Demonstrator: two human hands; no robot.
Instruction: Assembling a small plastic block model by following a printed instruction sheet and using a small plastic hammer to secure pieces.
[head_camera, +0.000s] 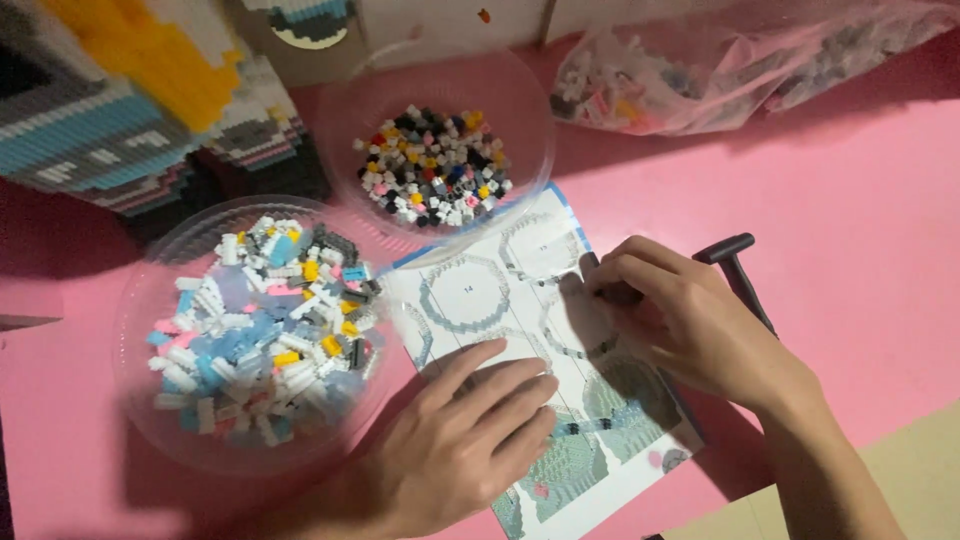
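Left hand (455, 440): lay flat, fingers spread, pressing on the instruction sheet (545, 330).
Right hand (680, 320): fingers curled narrow, pinching a small dark piece (618, 294) against the sheet.
Bench (860, 220): pink.

Left hand (462, 440): near and left of centre, palm down, fingers (500, 385) straight, close together, pointing right and a little far, lying flat; thumb tucked along the far edge. Wrist and forearm running off toward the near left. Right hand (690, 320): right of centre, back up, fingers (625, 275) curled inward, tips pinched together and pointing left. Right forearm bare, slanting from the near right edge up to the wrist. Hands near one another, not touching.
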